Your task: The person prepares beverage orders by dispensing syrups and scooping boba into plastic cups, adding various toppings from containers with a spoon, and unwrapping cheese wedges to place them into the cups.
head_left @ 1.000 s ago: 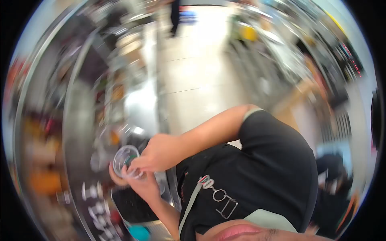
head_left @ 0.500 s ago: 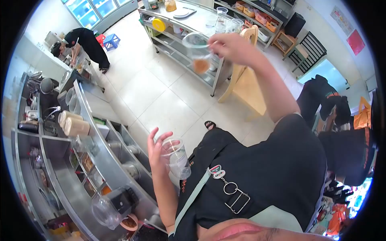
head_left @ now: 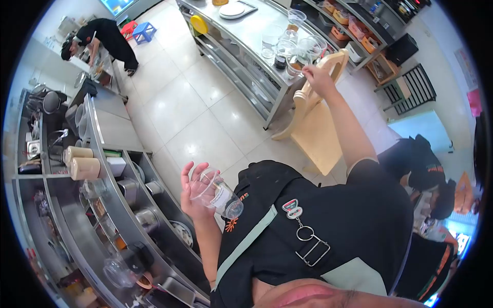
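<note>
My left hand (head_left: 192, 194) is closed around a clear plastic cup (head_left: 222, 199) with a printed white label. The cup is tilted in front of my apron, and nothing shows inside it. Stretched out to the near corner of the steel table, my right hand (head_left: 319, 81) pinches the rim of another clear cup (head_left: 296, 65) with something brown low inside. Several clear cups (head_left: 310, 46) crowd right beside it, some with dark or brown contents. Whether the held cup rests on the table I cannot tell.
The steel table (head_left: 246, 31) carries a white scale (head_left: 235, 10). A wooden chair (head_left: 313, 136) stands against its near end. Along my left runs a steel counter (head_left: 115, 205) with containers. One person (head_left: 105, 38) bends at the far left; another (head_left: 418, 161) is at right.
My right hand has carried its cup across to the group of cups at the table corner. My left hand still holds its cup, and my view has shifted closer to the table.
</note>
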A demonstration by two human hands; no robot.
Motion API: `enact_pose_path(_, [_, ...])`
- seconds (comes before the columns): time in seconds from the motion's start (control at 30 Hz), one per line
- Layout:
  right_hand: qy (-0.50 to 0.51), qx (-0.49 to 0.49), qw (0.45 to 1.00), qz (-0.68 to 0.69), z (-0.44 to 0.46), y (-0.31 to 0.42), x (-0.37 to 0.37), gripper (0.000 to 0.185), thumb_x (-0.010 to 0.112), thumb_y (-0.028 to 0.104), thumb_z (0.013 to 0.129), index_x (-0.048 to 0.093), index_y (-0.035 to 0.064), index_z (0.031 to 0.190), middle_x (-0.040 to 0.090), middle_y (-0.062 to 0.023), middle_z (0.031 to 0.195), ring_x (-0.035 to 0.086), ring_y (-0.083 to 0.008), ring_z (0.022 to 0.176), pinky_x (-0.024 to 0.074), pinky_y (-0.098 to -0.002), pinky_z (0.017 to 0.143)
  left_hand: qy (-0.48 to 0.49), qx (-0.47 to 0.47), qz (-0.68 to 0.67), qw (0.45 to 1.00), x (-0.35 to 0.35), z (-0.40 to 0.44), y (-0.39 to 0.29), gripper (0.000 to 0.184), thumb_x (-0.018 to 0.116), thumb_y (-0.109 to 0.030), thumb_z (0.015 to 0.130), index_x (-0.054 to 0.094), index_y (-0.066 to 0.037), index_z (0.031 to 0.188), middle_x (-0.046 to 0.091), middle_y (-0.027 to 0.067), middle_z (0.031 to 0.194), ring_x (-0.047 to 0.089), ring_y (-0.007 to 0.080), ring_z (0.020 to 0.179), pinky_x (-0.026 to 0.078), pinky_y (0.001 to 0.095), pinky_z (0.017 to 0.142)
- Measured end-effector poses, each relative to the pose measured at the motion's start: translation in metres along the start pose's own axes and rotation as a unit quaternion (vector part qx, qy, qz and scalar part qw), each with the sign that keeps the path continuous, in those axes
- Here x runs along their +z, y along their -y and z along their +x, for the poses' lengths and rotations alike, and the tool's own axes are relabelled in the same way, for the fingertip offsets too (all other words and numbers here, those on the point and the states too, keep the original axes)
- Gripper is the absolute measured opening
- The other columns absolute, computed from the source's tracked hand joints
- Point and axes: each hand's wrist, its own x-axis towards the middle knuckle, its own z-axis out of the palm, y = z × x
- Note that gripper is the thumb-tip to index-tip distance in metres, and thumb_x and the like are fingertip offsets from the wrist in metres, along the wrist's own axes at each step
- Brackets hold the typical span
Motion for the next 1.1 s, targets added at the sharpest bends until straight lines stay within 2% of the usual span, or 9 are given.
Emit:
enact_pose_path(0.1, [0.023,0.022,0.999,0.019,0.006,-0.017,0.026,0.021,0.062,0.019,0.096,0.066,0.0043,0.11,0.071,-0.0144,0.093,0.07,-0.0252,0.085,0.052,-0.0365,0.076,0.009,0.02,0.001,1.0,0.005,0.016,0.0,0.068,0.052,-0.041,0.09,0.034,-0.005,0.145,0.052,0.0244,0.133,0.061,0.0437,0.107,0.054,0.0548,0.086])
enact_pose_path(0.2, [0.042,-0.01,0.998,-0.038,0.017,-0.035,0.039,0.027,0.056,0.031,0.097,0.066,0.0083,0.109,0.07,-0.019,0.099,0.067,-0.0391,0.092,0.0518,-0.0452,0.078,-0.038,0.054,0.009,0.998,0.011,0.029,-0.01,0.068,0.051,-0.041,0.09,0.034,-0.004,0.145,0.053,0.0255,0.132,0.061,0.045,0.107,0.053,0.0549,0.087])
enact_pose_path(0.27, [0.034,-0.028,0.999,-0.001,0.024,-0.035,0.039,0.027,0.059,0.027,0.096,0.067,0.012,0.117,0.071,-0.0188,0.102,0.068,-0.0372,0.092,0.0522,-0.0458,0.079,-0.009,0.054,0.012,0.998,0.016,0.039,-0.019,0.068,0.051,-0.041,0.09,0.034,-0.004,0.145,0.052,0.0263,0.133,0.061,0.0466,0.107,0.053,0.0553,0.087])
enact_pose_path(0.37, [0.125,0.043,0.975,-0.18,0.026,0.039,-0.001,0.043,0.062,0.027,0.094,0.057,0.0188,0.136,0.073,-0.0178,0.087,0.069,-0.0377,0.083,0.0526,-0.0491,0.072,-0.012,0.072,0.009,0.997,0.018,0.042,-0.037,0.068,0.05,-0.039,0.09,0.033,-0.004,0.145,0.051,0.0266,0.131,0.062,0.0479,0.106,0.053,0.0563,0.086])
enact_pose_path(0.47, [0.173,0.031,0.981,0.086,0.013,0.11,0.021,0.041,0.068,0.017,0.089,0.062,0.0101,0.129,0.067,-0.0048,0.074,0.061,-0.0143,0.063,0.0518,-0.0324,0.064,-0.049,0.132,0.023,0.99,0.018,0.037,-0.054,0.068,0.049,-0.037,0.088,0.033,-0.003,0.145,0.051,0.0262,0.13,0.062,0.0485,0.104,0.053,0.0572,0.085])
enact_pose_path(0.63, [0.595,-0.06,0.656,0.46,-0.073,0.325,0.075,0.078,0.068,0.006,0.09,0.026,0.0113,0.154,0.051,-0.0166,0.136,0.062,-0.0234,0.112,0.0555,-0.0368,0.088,-0.08,0.272,-0.016,0.959,-0.002,0.013,-0.082,0.066,0.049,-0.033,0.087,0.036,-0.003,0.144,0.054,0.0265,0.13,0.062,0.0516,0.105,0.053,0.0595,0.088])
enact_pose_path(0.7, [0.661,-0.044,0.526,0.533,-0.107,0.374,0.107,0.078,0.07,0.006,0.09,0.025,0.0085,0.153,0.053,-0.0183,0.134,0.063,-0.0219,0.112,0.0558,-0.0353,0.088,-0.123,0.316,-0.001,0.941,-0.012,-0.01,-0.097,0.062,0.048,-0.033,0.091,0.036,-0.003,0.143,0.053,0.0268,0.132,0.062,0.0521,0.107,0.053,0.0592,0.089])
enact_pose_path(0.83, [0.695,-0.067,0.487,0.525,-0.16,0.444,0.14,0.075,0.072,0.004,0.089,0.028,0.0021,0.15,0.054,-0.0197,0.128,0.065,-0.0194,0.102,0.0566,-0.0336,0.087,-0.253,0.429,0.014,0.867,-0.026,-0.086,-0.127,0.056,0.039,-0.047,0.104,0.039,-0.004,0.14,0.052,0.0286,0.134,0.062,0.0505,0.109,0.054,0.0568,0.092])
enact_pose_path(1.1, [0.781,-0.137,0.389,0.469,-0.296,0.567,0.171,0.078,0.074,0.003,0.086,0.027,0.0034,0.149,0.054,-0.0172,0.121,0.065,-0.0203,0.101,0.0578,-0.0361,0.086,-0.333,0.495,-0.062,0.8,-0.08,-0.259,-0.164,0.068,0.036,-0.063,0.1,0.044,-0.004,0.132,0.057,0.0284,0.129,0.066,0.0405,0.1,0.056,0.0511,0.086])
